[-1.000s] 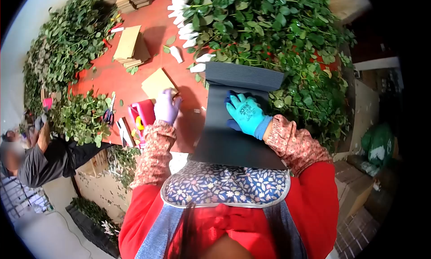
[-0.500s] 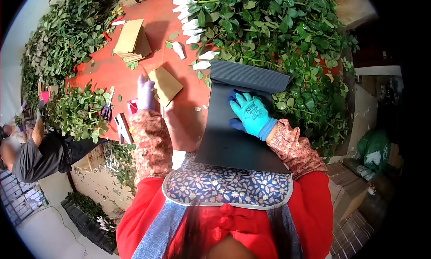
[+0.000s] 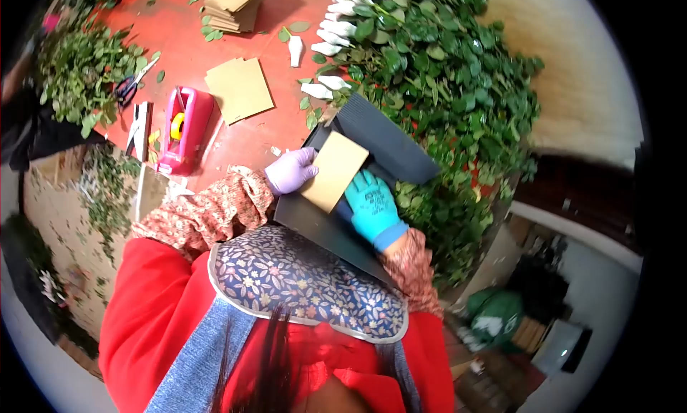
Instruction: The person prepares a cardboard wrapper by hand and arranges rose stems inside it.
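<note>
My left hand (image 3: pixel 292 172), in a pale purple glove, grips the left edge of a tan cardboard piece (image 3: pixel 335 171). That piece lies tilted over the black sheet (image 3: pixel 315 223) in front of my apron. My right hand (image 3: pixel 373 205), in a turquoise and blue glove, is at the right edge of the cardboard, over the black sheet; whether its fingers grip the cardboard is unclear. Behind them, the stack of ribbed black sheets (image 3: pixel 390 141) stands at an angle. Two or more tan cardboard pieces (image 3: pixel 240 91) rest on the red table (image 3: pixel 179 37).
A pink tape dispenser (image 3: pixel 187 130) and scissors (image 3: pixel 131 84) are at the left. Farther back are a cardboard stack (image 3: pixel 232 11) and white-wrapped flower heads (image 3: pixel 336 33). Leafy stems (image 3: pixel 444 76) fill the right side; another leafy pile (image 3: pixel 86 69) is at the far left.
My left hand has brought a cardboard piece from the table onto the black sheet. My right hand is now beside it. The view has turned, and the black sheets appear more slanted.
</note>
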`<action>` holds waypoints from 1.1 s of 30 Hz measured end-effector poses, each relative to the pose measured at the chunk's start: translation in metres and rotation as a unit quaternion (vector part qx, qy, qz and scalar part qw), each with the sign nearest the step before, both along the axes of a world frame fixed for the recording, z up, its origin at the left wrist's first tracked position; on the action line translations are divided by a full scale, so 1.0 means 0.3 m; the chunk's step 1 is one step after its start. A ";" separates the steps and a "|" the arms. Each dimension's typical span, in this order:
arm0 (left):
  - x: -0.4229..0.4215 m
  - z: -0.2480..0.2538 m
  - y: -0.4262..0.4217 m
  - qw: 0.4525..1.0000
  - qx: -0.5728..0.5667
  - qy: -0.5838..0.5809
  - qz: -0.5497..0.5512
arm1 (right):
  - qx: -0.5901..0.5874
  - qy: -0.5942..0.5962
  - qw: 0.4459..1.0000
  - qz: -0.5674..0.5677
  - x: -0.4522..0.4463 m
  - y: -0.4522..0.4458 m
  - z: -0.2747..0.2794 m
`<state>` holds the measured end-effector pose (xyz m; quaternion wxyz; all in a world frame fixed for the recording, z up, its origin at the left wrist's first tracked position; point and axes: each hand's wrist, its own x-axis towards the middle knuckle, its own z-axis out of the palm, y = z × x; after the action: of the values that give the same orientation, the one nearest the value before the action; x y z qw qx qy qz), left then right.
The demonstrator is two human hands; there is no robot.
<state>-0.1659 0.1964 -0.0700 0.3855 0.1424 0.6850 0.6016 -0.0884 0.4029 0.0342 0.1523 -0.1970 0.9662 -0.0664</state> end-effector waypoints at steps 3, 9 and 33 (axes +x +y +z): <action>-0.012 0.035 0.005 0.987 -0.108 0.107 -0.055 | 0.065 -0.192 0.977 -0.072 -0.058 -0.048 0.176; -0.025 0.072 -0.001 0.982 -0.124 0.121 -0.070 | 0.009 0.068 0.998 0.000 -0.112 -0.068 0.035; -0.052 0.225 0.000 0.889 -0.243 0.336 -0.192 | 0.000 0.038 0.994 -0.100 -0.075 -0.085 -0.072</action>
<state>-0.1814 0.1964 -0.0024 0.2628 0.3668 0.8576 0.2468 -0.1107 0.3775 0.0125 0.1079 -0.1018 0.9862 -0.0740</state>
